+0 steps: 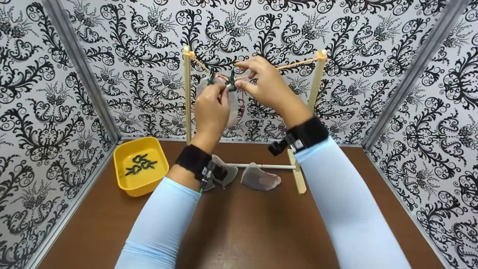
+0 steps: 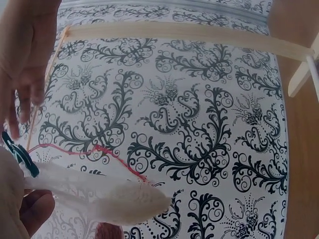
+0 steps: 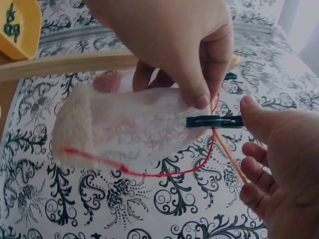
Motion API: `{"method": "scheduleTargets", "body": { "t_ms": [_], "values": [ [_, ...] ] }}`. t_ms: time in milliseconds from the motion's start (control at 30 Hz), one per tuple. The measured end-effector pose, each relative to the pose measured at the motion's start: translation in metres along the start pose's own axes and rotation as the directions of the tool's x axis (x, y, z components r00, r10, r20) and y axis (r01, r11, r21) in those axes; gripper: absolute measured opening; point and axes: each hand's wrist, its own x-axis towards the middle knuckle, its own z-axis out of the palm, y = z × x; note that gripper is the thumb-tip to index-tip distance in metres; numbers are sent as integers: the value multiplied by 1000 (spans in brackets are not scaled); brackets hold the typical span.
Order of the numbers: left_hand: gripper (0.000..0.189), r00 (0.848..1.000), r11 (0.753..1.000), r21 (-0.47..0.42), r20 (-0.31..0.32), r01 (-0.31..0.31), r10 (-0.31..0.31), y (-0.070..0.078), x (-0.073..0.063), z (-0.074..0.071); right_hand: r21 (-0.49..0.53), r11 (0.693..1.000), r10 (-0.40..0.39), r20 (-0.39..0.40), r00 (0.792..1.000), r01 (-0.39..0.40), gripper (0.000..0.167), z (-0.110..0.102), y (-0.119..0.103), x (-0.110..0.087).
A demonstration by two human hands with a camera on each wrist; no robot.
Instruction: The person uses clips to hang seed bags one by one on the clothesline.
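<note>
One clip [image 3: 204, 121] is pointing lengthwise toward our empty, parted right grip [image 1: 267, 82]; we are pinching the sheer pouch [image 3: 139, 114] in our left grip [image 1: 212, 110]

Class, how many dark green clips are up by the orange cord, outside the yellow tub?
2: one clip above the left hand in the head view, another clip beside the right hand. The hands may hide more.

pouch [image 3: 149, 112]: sheer cloth | clip [image 3: 214, 121]: smooth plastic | post [image 1: 187, 108]: matt wood

Pale-blue sleeves [image 1: 351, 198]; black wristbands [image 1: 310, 133]
</note>
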Motion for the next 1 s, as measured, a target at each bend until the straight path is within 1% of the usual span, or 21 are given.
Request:
{"method": "scheduleTargets", "body": {
  "t_ms": [33,100,167,233,300,333,400,500,533,567,600,633,667,700,733,767,800,833,867,933,1000],
  "values": [
    [19,1000,1000,-3,-1,-15,15,-1,-3,1,13,1000,-20,-28,999,20,52,0,3,-7],
    [19,999,999,-20,-8,-40,40,-4,-9,2,50,998,-33,-73,997,37,43,0,12,-23],
    [19,998,998,-40,-27,-54,53,-9,-17,2,94,996,-3,-91,996,11,35,1,25,-42],
    [19,997,997,-57,-55,-59,56,-17,-27,1,112,992,59,-73,996,-51,31,4,43,-63],
    [18,995,995,-77,-76,-63,57,-28,-38,-3,105,986,135,-44,990,-130,30,8,67,-85],
    [18,994,994,-82,-88,-69,62,-34,-43,-5,100,980,178,-27,984,-174,29,10,80,-95],
    [17,992,992,-90,-106,-85,75,-50,-53,-12,70,970,235,0,972,-234,29,17,109,-117],
    [15,989,991,-95,-121,-93,81,-78,-64,-25,52,947,315,45,948,-317,27,28,151,-147],
    [15,990,994,-78,-120,-81,72,-88,-67,-31,50,937,342,67,937,-345,26,33,164,-157],
    [16,993,996,-68,-110,-55,48,-99,-69,-37,46,930,360,87,929,-365,25,38,176,-167],
    [17,996,999,-48,-92,-15,11,-110,-71,-42,47,919,384,110,917,-391,24,42,186,-176],
    [19,997,999,-23,-64,38,-39,-121,-73,-48,49,905,414,140,900,-424,22,47,196,-186],
    [21,995,995,8,-31,97,-97,-132,-75,-53,44,892,437,169,884,-449,21,51,205,-195],
    [24,988,986,52,10,156,-157,-143,-77,-58,32,881,459,192,868,-473,21,55,212,-204],
    [27,972,970,107,59,220,-228,-153,-79,-64,22,866,483,216,848,-499,21,59,219,-212],
    [30,951,950,153,106,273,-291,-164,-81,-69,10,854,504,236,831,-521,21,62,225,-220],
    [33,924,926,208,156,314,-349,-175,-83,-74,-3,839,527,252,812,-544,21,65,229,-226],
    [35,893,902,260,205,345,-401,-184,-85,-80,-21,826,547,265,794,-563,21,67,233,-232],
    [36,862,878,312,248,362,-443,-193,-87,-85,-36,815,564,275,779,-578,22,69,236,-238],
    [35,801,836,403,315,372,-508,-210,-88,-97,-50,792,594,296,748,-609,22,72,241,-245],
    [31,740,797,475,366,373,-564,-223,-89,-108,-51,774,613,312,726,-631,21,75,245,-250]
  ]
}}
